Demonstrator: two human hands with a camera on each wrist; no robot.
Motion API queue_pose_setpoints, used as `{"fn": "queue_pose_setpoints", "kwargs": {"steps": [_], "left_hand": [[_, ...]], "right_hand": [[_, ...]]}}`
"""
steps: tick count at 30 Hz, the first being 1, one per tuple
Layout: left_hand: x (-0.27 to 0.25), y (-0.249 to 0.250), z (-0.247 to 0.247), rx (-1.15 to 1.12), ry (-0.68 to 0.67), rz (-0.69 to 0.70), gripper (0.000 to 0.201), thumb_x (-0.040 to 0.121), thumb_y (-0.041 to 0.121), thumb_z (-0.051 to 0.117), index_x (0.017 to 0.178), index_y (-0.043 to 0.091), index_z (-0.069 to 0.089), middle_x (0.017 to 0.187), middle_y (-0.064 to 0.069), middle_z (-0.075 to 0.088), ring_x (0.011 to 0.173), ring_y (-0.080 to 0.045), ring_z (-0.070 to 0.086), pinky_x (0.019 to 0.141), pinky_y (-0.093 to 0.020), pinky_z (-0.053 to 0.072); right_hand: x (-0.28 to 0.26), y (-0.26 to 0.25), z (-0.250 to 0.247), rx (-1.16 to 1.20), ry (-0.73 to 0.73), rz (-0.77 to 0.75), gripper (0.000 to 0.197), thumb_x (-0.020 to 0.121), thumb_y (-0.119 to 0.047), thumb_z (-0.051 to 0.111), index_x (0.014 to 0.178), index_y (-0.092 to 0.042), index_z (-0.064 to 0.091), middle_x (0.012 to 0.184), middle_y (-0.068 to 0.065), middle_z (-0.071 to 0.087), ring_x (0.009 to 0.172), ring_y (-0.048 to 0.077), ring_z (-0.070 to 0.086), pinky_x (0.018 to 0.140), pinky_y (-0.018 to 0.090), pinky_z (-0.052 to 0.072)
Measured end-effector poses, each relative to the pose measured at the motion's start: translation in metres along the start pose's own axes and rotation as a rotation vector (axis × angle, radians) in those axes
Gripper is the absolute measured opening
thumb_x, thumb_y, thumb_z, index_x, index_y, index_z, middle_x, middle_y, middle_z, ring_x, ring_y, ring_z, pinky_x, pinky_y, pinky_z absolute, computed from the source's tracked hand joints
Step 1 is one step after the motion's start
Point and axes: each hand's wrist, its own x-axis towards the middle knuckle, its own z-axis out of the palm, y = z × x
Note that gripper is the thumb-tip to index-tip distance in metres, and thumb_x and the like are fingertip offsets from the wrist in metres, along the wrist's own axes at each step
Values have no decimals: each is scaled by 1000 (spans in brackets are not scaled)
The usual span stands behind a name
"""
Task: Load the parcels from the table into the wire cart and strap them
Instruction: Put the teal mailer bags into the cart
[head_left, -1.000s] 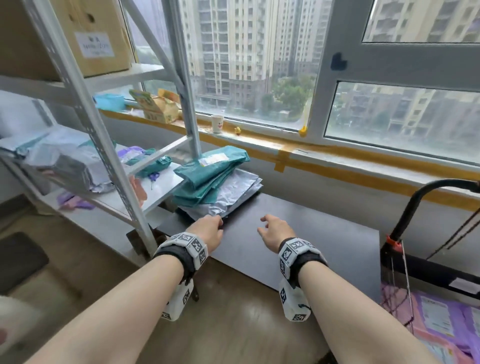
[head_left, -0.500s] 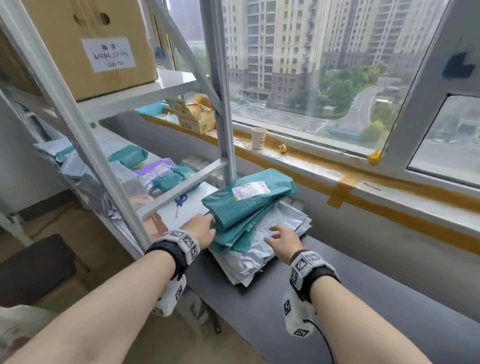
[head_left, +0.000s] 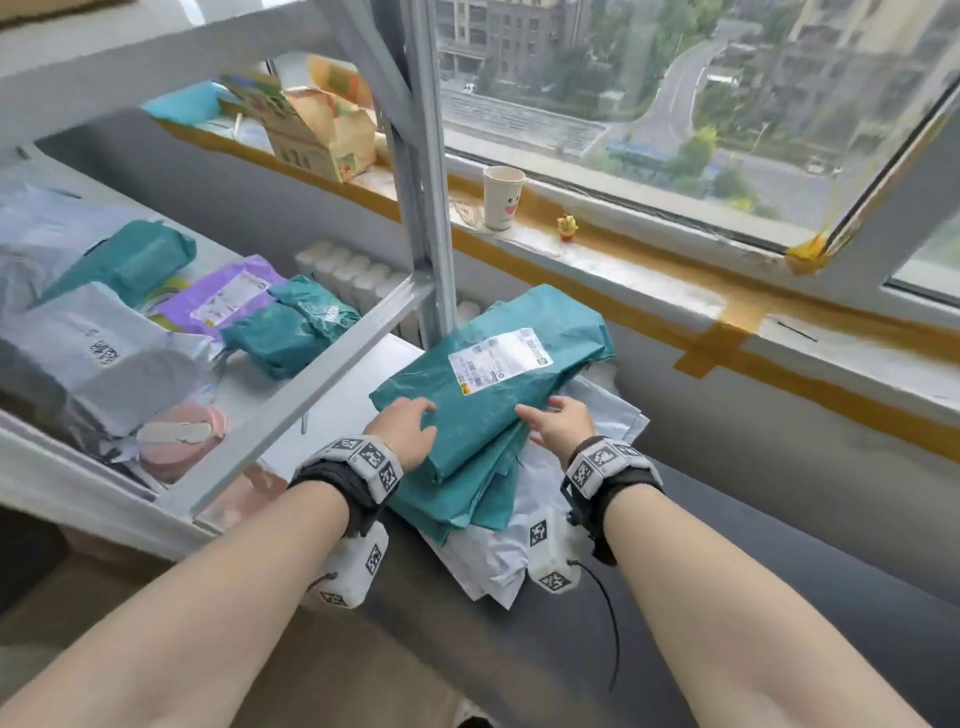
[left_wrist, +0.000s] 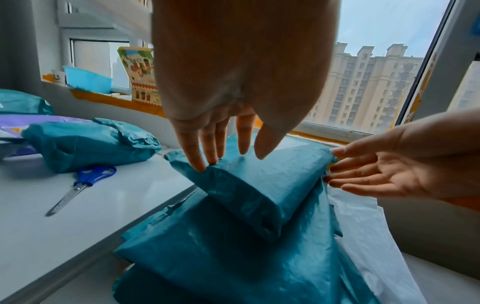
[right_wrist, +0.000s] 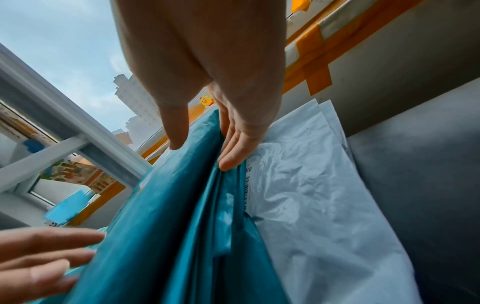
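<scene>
Head view shows both hands, left hand (head_left: 402, 434) and right hand (head_left: 558, 423), fingers spread, flanking the top green parcel (head_left: 488, 387) stacked beside the shelf post (head_left: 426, 208); loading looks barely begun, with no cart visible.

- teal parcel (head_left: 488, 395) with a white printed label (head_left: 500, 360)
- white mailers (head_left: 524, 525) under it
- dark grey table (head_left: 727, 597)
- purple parcel (head_left: 223, 296)
- blue-handled scissors (left_wrist: 80, 186)
- wristbands (head_left: 363, 462) with black-and-white square markers

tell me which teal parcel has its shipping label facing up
The top teal parcel of the table stack, between both hands; the teal parcels on the shelf show no such label.
</scene>
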Motion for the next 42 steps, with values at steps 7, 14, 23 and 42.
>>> {"fn": "queue_pose_setpoints", "kwargs": {"steps": [7, 14, 23, 42], "left_hand": [[6, -18, 14, -99, 16, 27, 40, 92, 22, 50, 132, 17, 48, 136, -6, 50, 121, -24, 51, 102, -31, 39], [10, -19, 13, -144, 7, 35, 40, 93, 23, 50, 132, 17, 47, 138, -6, 51, 123, -23, 51, 102, -32, 41], [9, -24, 17, -218, 0, 33, 36, 92, 20, 50, 129, 17, 50, 133, -6, 55, 119, -23, 54, 102, -33, 42], [-51, 98, 18, -489, -131, 188, 39, 91, 11, 58, 129, 5, 52, 109, -17, 62, 75, -19, 56, 67, -28, 46]], "right_hand": [[5, -5, 20, 63, 106, -39, 31, 74, -10, 78, 100, 0, 64, 99, 14, 68, 91, 24, 64, 89, 40, 53], [-8, -8, 37, -223, 372, -83, 64, 72, -31, 79, 125, -9, 51, 124, 8, 46, 108, 22, 54, 100, 27, 40], [4, 11, 55, 149, 282, -50, 75, 48, -29, 84, 114, -27, 49, 111, 4, 65, 101, 22, 64, 89, 45, 54], [-166, 39, -121, 446, 216, -72, 56, 78, 10, 68, 126, 2, 41, 105, 20, 63, 73, 20, 66, 56, 27, 59]]}}
